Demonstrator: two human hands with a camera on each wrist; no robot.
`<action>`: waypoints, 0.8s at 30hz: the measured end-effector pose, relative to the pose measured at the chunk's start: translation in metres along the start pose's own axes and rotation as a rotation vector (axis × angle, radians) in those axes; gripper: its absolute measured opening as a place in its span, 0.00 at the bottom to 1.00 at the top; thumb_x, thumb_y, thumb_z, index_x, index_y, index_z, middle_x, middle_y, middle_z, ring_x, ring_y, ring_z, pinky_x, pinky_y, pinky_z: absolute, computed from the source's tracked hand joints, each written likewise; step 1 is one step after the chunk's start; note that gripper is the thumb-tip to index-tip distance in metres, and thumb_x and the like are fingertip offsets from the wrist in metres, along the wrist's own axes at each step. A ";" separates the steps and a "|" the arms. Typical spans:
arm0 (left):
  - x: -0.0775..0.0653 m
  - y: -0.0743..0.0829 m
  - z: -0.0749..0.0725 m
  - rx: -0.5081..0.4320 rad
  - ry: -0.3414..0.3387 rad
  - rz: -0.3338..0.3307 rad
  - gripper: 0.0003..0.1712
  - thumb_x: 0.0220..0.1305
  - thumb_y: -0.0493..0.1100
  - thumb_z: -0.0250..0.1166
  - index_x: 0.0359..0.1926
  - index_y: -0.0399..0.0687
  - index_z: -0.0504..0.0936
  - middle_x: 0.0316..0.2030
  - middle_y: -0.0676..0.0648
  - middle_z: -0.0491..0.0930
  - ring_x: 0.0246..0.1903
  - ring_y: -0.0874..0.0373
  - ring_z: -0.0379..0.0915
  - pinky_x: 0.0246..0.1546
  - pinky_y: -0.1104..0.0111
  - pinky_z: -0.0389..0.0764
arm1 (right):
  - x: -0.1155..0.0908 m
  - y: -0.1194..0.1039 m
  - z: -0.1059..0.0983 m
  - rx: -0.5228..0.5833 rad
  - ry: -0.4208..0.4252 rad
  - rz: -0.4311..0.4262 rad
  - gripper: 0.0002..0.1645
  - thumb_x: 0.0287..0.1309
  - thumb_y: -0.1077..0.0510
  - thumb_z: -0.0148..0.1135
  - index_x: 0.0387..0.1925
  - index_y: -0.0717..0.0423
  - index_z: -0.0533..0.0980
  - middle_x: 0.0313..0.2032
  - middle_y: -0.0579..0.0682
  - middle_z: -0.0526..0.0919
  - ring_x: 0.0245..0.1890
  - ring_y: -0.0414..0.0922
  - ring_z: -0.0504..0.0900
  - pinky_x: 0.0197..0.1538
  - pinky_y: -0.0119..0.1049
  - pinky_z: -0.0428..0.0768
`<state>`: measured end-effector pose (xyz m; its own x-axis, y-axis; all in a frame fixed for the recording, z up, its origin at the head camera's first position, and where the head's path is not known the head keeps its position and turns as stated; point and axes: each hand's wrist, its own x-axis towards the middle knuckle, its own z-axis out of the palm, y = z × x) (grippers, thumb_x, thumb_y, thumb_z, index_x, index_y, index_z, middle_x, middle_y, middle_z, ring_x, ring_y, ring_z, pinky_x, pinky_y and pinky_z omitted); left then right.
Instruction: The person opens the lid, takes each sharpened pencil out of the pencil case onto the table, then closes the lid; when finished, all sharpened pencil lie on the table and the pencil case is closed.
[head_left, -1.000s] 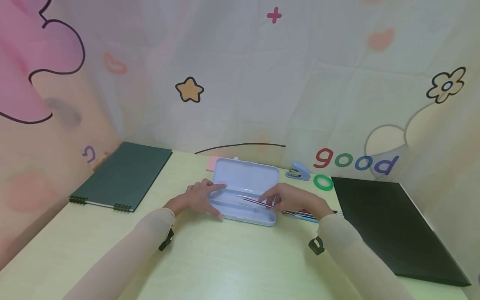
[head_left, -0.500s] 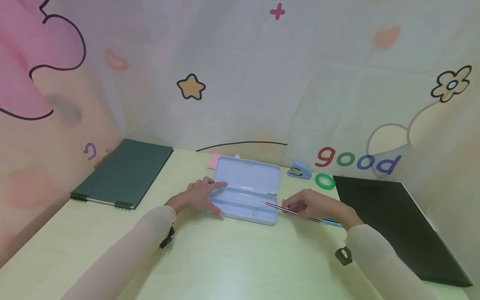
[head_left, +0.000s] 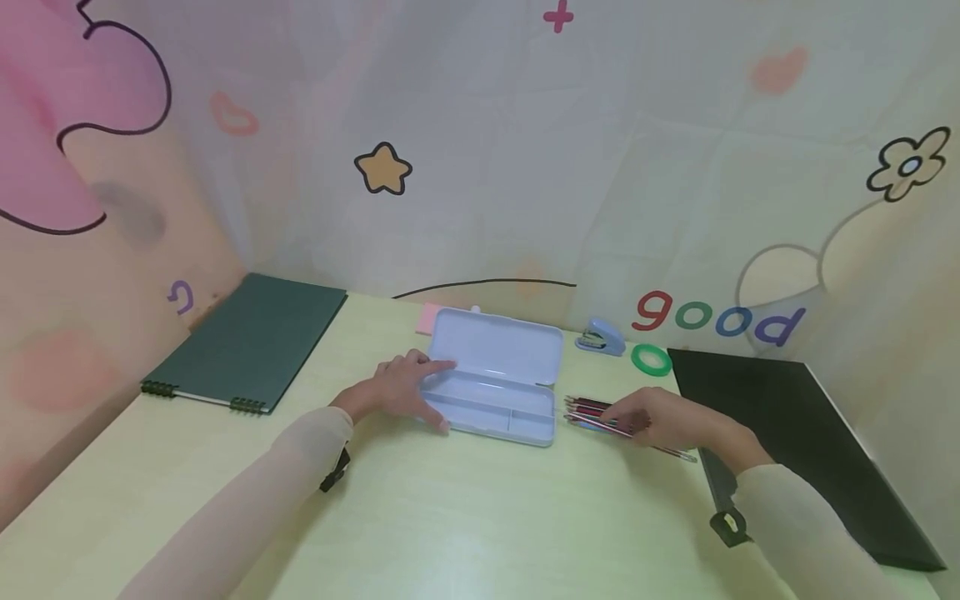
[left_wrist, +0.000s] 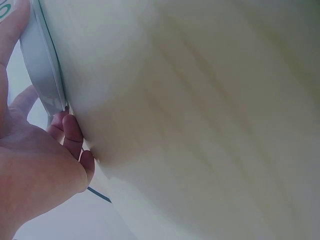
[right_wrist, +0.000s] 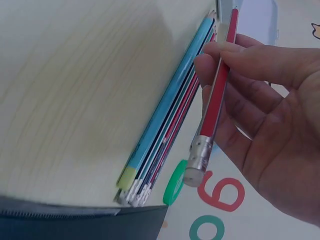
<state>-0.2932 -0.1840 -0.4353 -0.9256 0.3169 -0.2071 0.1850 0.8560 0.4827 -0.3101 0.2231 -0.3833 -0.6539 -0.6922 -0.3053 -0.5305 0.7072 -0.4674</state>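
Observation:
An open pale-blue pencil case (head_left: pixel 498 346) lies on the table, its lid tipped back and its tray divided into compartments. My left hand (head_left: pixel 397 387) grips its left end, thumb at the front edge and index finger over the inside. To the right of the case, my right hand (head_left: pixel 663 417) pinches a red pencil (right_wrist: pixel 216 97) between thumb and fingers, its eraser end toward the wrist camera. Just beneath it, several pencils (head_left: pixel 581 404) lie side by side on the table. Among them, a light-blue pencil (right_wrist: pixel 167 102) shows in the right wrist view.
A green spiral notebook (head_left: pixel 258 342) lies at the left. Behind the case are a pink block (head_left: pixel 427 318), a blue stapler (head_left: pixel 602 337) and a green tape roll (head_left: pixel 651 360). A black flat rectangular item (head_left: pixel 795 450) covers the right side. A printed curtain (head_left: pixel 480 167) hangs behind.
My right hand has moved right, carrying the red pencil away from above the case to over the pencils on the table. My left hand stays at the case's left end.

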 end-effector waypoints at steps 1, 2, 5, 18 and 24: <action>0.000 0.000 0.000 0.002 0.001 0.000 0.59 0.45 0.65 0.78 0.76 0.65 0.60 0.68 0.38 0.61 0.64 0.40 0.59 0.66 0.43 0.59 | -0.002 0.001 0.000 -0.001 -0.001 -0.002 0.23 0.59 0.67 0.65 0.57 0.55 0.81 0.41 0.45 0.84 0.38 0.40 0.76 0.42 0.29 0.77; 0.000 -0.001 0.000 0.003 0.002 -0.001 0.58 0.45 0.65 0.78 0.76 0.65 0.60 0.68 0.38 0.61 0.64 0.40 0.59 0.66 0.43 0.59 | -0.004 0.003 -0.001 -0.004 -0.002 -0.006 0.23 0.59 0.68 0.65 0.57 0.55 0.81 0.41 0.45 0.84 0.38 0.39 0.76 0.42 0.29 0.78; 0.001 -0.001 0.000 0.011 0.003 0.004 0.58 0.45 0.65 0.78 0.76 0.65 0.60 0.67 0.38 0.61 0.64 0.40 0.59 0.65 0.42 0.59 | -0.008 0.006 0.001 0.002 -0.009 0.003 0.22 0.59 0.68 0.65 0.55 0.53 0.82 0.39 0.45 0.83 0.37 0.39 0.75 0.41 0.28 0.77; 0.000 -0.002 0.001 -0.011 0.001 -0.004 0.59 0.44 0.65 0.78 0.76 0.66 0.61 0.67 0.38 0.61 0.64 0.40 0.59 0.66 0.43 0.59 | -0.015 0.014 0.014 -0.010 -0.001 0.002 0.21 0.55 0.71 0.64 0.49 0.53 0.83 0.34 0.41 0.83 0.34 0.36 0.75 0.40 0.29 0.77; 0.000 -0.002 0.000 -0.017 -0.003 0.005 0.59 0.44 0.65 0.78 0.76 0.66 0.60 0.68 0.38 0.60 0.65 0.40 0.58 0.66 0.42 0.57 | -0.019 0.013 0.020 -0.058 0.048 -0.020 0.19 0.55 0.73 0.62 0.46 0.55 0.84 0.30 0.38 0.81 0.33 0.34 0.74 0.38 0.29 0.76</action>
<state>-0.2936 -0.1860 -0.4360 -0.9237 0.3225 -0.2069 0.1842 0.8473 0.4982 -0.2935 0.2423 -0.4005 -0.6672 -0.6998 -0.2553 -0.5733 0.7013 -0.4238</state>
